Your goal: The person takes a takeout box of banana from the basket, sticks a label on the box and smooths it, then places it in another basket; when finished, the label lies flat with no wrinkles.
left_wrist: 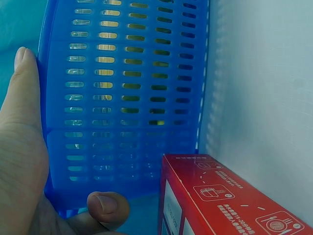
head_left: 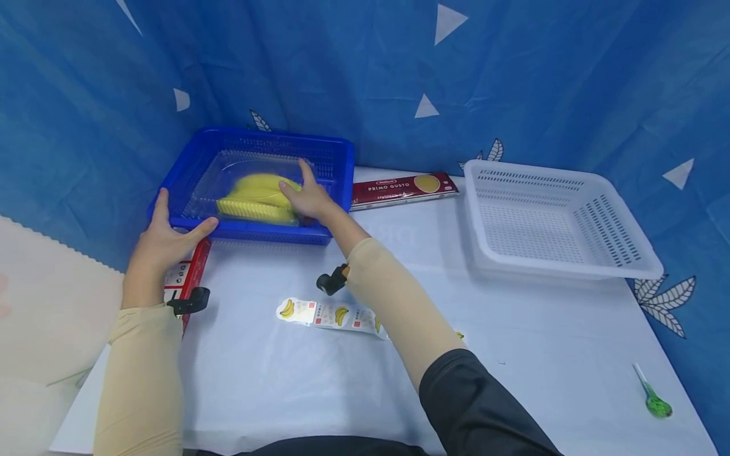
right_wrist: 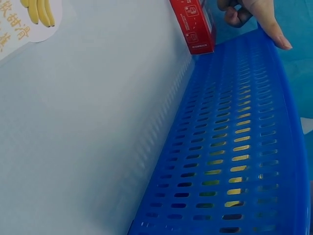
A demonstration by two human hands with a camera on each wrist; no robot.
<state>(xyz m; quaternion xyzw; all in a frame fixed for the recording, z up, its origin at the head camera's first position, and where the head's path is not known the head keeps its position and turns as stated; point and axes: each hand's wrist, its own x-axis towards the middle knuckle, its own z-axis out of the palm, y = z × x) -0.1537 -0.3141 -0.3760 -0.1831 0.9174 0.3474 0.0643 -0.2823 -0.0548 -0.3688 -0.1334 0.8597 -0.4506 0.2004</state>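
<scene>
A blue plastic basket [head_left: 256,232] stands at the back left of the table. Inside it lies a clear plastic box [head_left: 199,183] with yellow bananas [head_left: 256,193]. My left hand [head_left: 162,244] grips the basket's front left corner, thumb along the rim; in the left wrist view a curled fingertip [left_wrist: 105,208] shows by the corner. Over the right end of the banana box, my right hand [head_left: 310,196] rests with thumb and index finger straight and spread; its other fingers are hidden. In the right wrist view the basket wall [right_wrist: 215,147] hides that hand.
A red spaghetti box [head_left: 399,190] lies right of the basket, another red box [head_left: 196,269] below my left hand. A white basket [head_left: 542,218] stands at the right. A banana sticker strip [head_left: 336,315] and a green thing with a pale stick [head_left: 658,404] lie on the table.
</scene>
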